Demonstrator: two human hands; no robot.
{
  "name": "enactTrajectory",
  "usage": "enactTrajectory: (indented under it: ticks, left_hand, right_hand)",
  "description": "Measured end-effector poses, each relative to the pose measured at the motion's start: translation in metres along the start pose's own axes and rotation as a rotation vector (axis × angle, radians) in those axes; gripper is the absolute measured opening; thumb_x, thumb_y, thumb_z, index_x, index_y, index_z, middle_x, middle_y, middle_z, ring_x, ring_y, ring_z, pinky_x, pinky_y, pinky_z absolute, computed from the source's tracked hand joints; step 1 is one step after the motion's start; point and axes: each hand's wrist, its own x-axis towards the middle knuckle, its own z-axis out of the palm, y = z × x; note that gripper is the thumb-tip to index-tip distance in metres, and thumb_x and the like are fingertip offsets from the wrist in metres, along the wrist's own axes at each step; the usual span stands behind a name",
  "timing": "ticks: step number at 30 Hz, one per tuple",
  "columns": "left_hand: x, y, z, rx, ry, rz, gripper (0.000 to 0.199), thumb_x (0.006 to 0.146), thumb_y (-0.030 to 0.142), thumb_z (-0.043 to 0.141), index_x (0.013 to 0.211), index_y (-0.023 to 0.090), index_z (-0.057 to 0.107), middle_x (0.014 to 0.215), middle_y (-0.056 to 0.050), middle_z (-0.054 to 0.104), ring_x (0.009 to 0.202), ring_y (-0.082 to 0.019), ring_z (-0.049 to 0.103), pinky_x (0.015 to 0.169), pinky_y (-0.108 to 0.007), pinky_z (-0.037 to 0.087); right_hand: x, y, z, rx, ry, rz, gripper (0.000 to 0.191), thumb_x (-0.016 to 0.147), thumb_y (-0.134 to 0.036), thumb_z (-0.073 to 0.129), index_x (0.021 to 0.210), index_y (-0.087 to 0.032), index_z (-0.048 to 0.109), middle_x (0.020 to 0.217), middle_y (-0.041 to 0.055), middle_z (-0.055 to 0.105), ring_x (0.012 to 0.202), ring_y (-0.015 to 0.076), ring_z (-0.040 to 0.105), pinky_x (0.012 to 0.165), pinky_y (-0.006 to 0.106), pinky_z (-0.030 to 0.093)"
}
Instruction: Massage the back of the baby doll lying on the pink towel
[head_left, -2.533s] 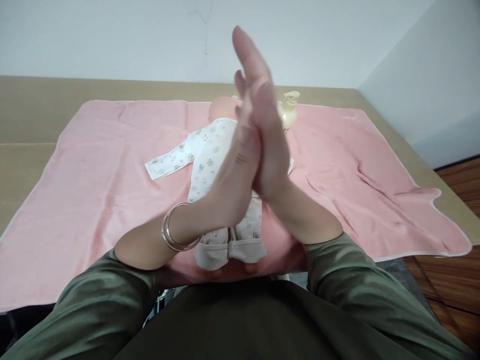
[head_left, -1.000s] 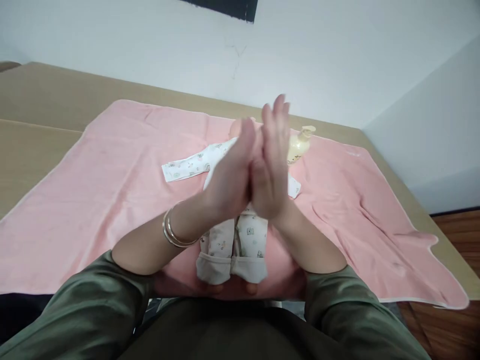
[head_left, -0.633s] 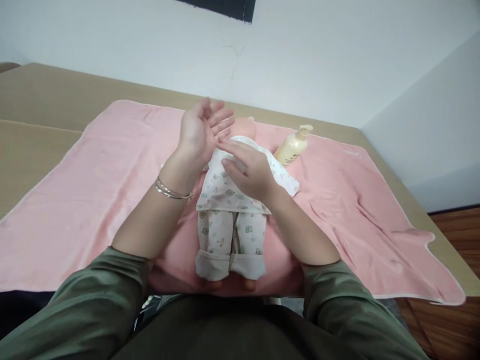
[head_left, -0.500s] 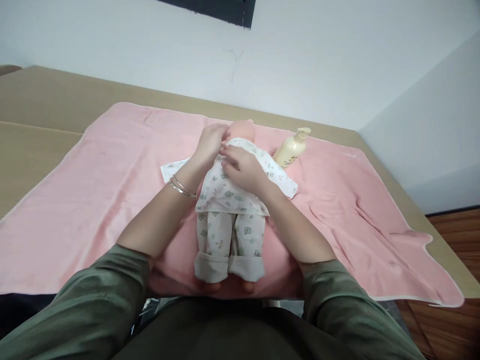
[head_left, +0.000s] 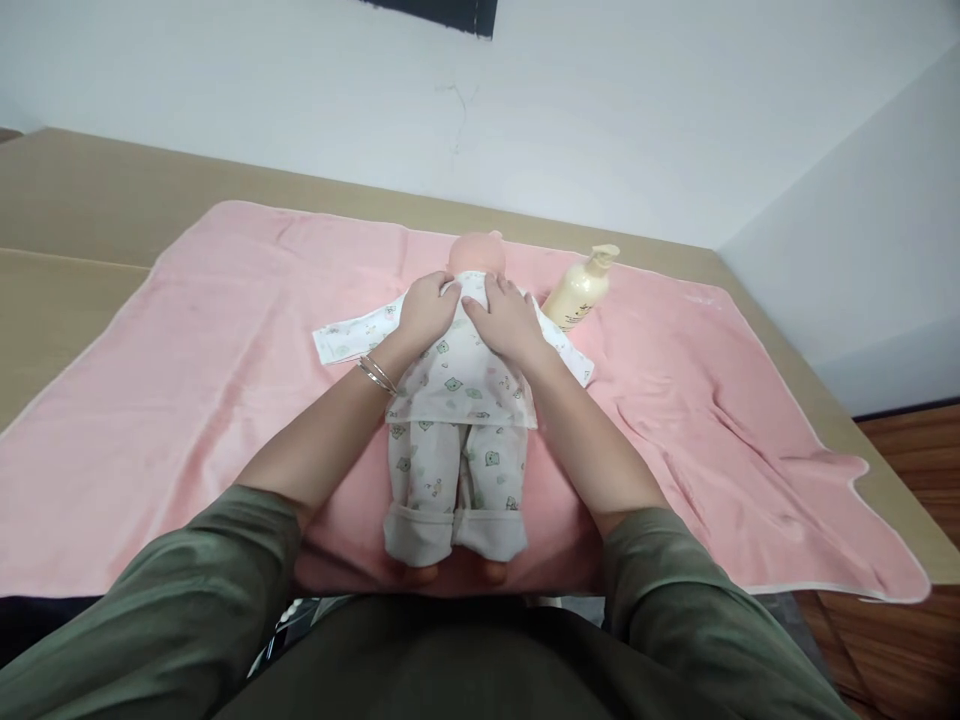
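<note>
A baby doll [head_left: 478,254] lies on a pink blanket [head_left: 247,330], its head at the far end and its feet toward me. It wears a white printed top [head_left: 459,385] and matching trousers [head_left: 491,465] with turned-up cuffs. My left hand [head_left: 429,310] rests flat on the left shoulder area of the top, a bracelet on its wrist. My right hand [head_left: 506,318] lies spread on the right shoulder area. The thumbs are near each other but apart, and neither hand grips anything. The top's sleeves stretch out to both sides.
A pale yellow pump bottle [head_left: 579,290] lies on the blanket to the right of the doll's head. The wooden table [head_left: 135,165] meets a white wall behind. Brown wood-grain flooring shows at the right.
My left hand has moved off the doll's neck area onto its shoulder. My right hand has shifted right, from the middle of the upper body to the other shoulder.
</note>
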Motion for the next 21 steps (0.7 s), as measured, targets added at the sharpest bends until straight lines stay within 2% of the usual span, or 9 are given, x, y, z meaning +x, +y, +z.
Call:
enactTrajectory:
  ticks: [2, 6, 8, 10, 13, 16, 19, 21]
  left_hand:
    - [0.0, 0.0, 0.003, -0.009, 0.008, -0.015, 0.029, 0.093, 0.03, 0.054, 0.107, 0.019, 0.077, 0.127, -0.014, 0.081, 0.119, -0.029, 0.07, 0.11, -0.04, 0.052]
    - [0.003, -0.001, 0.005, -0.108, 0.036, -0.067, 0.027, 0.095, 0.029, 0.048, 0.094, 0.02, 0.074, 0.115, -0.01, 0.083, 0.112, -0.025, 0.071, 0.107, -0.034, 0.052]
    - [0.003, 0.0, 0.006, -0.177, 0.069, -0.093, 0.029, 0.096, 0.027, 0.044, 0.091, 0.021, 0.072, 0.111, -0.008, 0.082, 0.109, -0.023, 0.071, 0.104, -0.031, 0.053]
    - [0.002, 0.001, 0.005, -0.198, 0.079, -0.087, 0.029, 0.097, 0.027, 0.043, 0.089, 0.021, 0.071, 0.108, -0.008, 0.081, 0.107, -0.022, 0.07, 0.102, -0.03, 0.053]
    - [0.0, 0.003, 0.004, -0.173, 0.061, -0.058, 0.026, 0.098, 0.029, 0.047, 0.086, 0.022, 0.069, 0.106, -0.008, 0.081, 0.107, -0.023, 0.069, 0.102, -0.032, 0.052]
    - [0.001, 0.004, 0.003, -0.192, 0.053, -0.076, 0.025, 0.098, 0.028, 0.048, 0.086, 0.023, 0.069, 0.106, -0.006, 0.081, 0.109, -0.024, 0.068, 0.104, -0.033, 0.052]
    - [0.005, 0.004, 0.002, -0.241, 0.055, -0.107, 0.026, 0.096, 0.027, 0.048, 0.083, 0.022, 0.07, 0.103, -0.005, 0.08, 0.108, -0.024, 0.068, 0.104, -0.034, 0.052]
    - [0.007, 0.003, 0.002, -0.261, 0.057, -0.127, 0.027, 0.095, 0.026, 0.046, 0.081, 0.021, 0.069, 0.1, -0.006, 0.079, 0.106, -0.024, 0.068, 0.102, -0.033, 0.052]
  right_hand:
    - [-0.013, -0.012, 0.006, -0.052, 0.041, 0.057, 0.075, 0.112, -0.046, 0.038, 0.173, -0.002, 0.032, 0.179, 0.0269, 0.028, 0.169, 0.045, 0.026, 0.137, 0.072, 0.019]
    - [-0.038, -0.038, 0.021, -0.114, 0.055, -0.125, 0.067, 0.106, -0.025, 0.042, 0.171, -0.008, 0.041, 0.182, 0.0196, 0.026, 0.171, 0.0466, 0.018, 0.137, 0.076, 0.016]
    - [-0.037, -0.039, 0.021, -0.116, 0.007, -0.205, 0.066, 0.105, -0.022, 0.04, 0.17, -0.012, 0.044, 0.182, 0.0147, 0.027, 0.173, 0.0437, 0.015, 0.138, 0.075, 0.013]
    - [-0.024, -0.028, 0.015, -0.094, -0.036, -0.22, 0.065, 0.107, -0.028, 0.04, 0.171, -0.015, 0.042, 0.183, 0.0115, 0.026, 0.173, 0.041, 0.015, 0.139, 0.074, 0.012]
    - [0.001, 0.0, 0.001, -0.006, -0.035, -0.119, 0.069, 0.11, -0.041, 0.039, 0.175, -0.016, 0.034, 0.184, 0.0116, 0.023, 0.173, 0.0393, 0.017, 0.139, 0.07, 0.015]
    - [0.01, 0.015, -0.009, 0.042, -0.042, 0.058, 0.073, 0.113, -0.049, 0.032, 0.173, -0.007, 0.035, 0.181, 0.0209, 0.027, 0.171, 0.0428, 0.024, 0.139, 0.067, 0.021]
    - [-0.005, 0.003, -0.009, -0.022, -0.06, 0.115, 0.073, 0.113, -0.046, 0.032, 0.172, -0.001, 0.033, 0.18, 0.027, 0.026, 0.17, 0.0475, 0.023, 0.137, 0.071, 0.02]
    - [-0.019, -0.012, -0.006, -0.067, -0.076, 0.019, 0.072, 0.111, -0.039, 0.039, 0.173, -0.004, 0.031, 0.182, 0.0258, 0.02, 0.172, 0.0477, 0.015, 0.137, 0.072, 0.017]
